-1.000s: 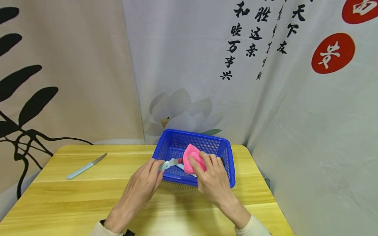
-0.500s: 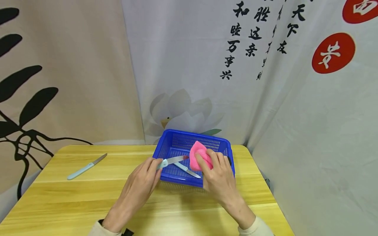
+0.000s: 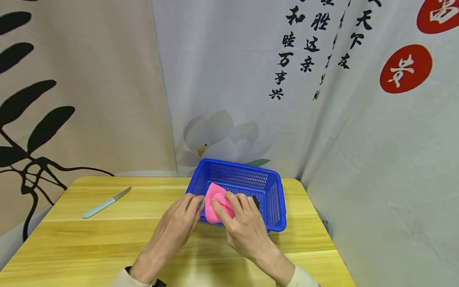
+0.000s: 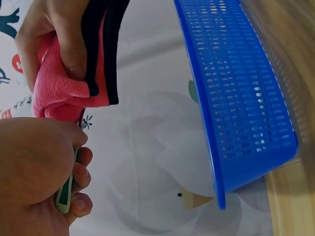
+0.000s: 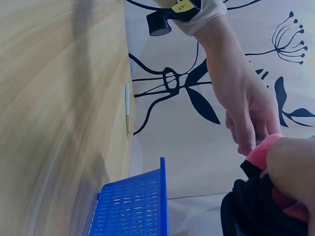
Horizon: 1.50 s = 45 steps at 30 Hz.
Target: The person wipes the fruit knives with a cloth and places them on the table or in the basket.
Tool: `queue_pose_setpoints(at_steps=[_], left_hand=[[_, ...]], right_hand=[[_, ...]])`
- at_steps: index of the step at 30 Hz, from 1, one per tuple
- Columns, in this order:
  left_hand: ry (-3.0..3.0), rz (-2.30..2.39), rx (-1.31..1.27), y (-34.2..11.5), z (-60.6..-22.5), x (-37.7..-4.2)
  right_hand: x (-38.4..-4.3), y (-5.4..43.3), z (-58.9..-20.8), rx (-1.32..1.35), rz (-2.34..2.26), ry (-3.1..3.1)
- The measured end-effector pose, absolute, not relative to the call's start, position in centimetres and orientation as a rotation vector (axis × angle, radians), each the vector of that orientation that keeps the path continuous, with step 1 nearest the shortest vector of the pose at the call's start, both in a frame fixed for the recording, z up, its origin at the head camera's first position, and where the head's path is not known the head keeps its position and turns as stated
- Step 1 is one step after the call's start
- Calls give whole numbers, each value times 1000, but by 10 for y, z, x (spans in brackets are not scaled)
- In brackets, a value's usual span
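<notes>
My left hand (image 3: 175, 223) grips a knife by its pale handle (image 4: 64, 194), held above the near side of the blue basket (image 3: 278, 203). A pink cloth (image 3: 212, 201) with dark edging covers the blade, bunched in the fingers of my right hand (image 3: 249, 231). In the left wrist view the cloth sits right against the left hand at the top of the handle. The blade is hidden in the head view. Whatever lies in the basket under the cloth and hands cannot be seen.
Another knife (image 3: 106, 202) with a pale blue handle lies on the left of the wooden table (image 3: 89, 247), its blade toward the back. Behind the table hangs a printed curtain (image 3: 229, 71), close to the basket's far side.
The cloth and right hand have moved left along the blade up to the left hand. The reddish mark on the blade and the knife inside the basket, visible half a second ago, are now covered.
</notes>
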<state>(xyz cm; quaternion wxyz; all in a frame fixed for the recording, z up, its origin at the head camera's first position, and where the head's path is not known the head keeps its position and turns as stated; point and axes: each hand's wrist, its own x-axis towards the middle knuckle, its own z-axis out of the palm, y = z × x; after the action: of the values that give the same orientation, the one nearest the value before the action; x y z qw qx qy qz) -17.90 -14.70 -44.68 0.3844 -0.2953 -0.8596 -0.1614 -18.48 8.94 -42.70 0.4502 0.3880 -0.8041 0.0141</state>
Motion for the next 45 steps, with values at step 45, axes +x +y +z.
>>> queue_pose_setpoints(at_steps=[45], left_hand=[[-2221, -479, -683, -160, -444, -175]], right_hand=[[-200, 129, -426, 848, 111, -2026]])
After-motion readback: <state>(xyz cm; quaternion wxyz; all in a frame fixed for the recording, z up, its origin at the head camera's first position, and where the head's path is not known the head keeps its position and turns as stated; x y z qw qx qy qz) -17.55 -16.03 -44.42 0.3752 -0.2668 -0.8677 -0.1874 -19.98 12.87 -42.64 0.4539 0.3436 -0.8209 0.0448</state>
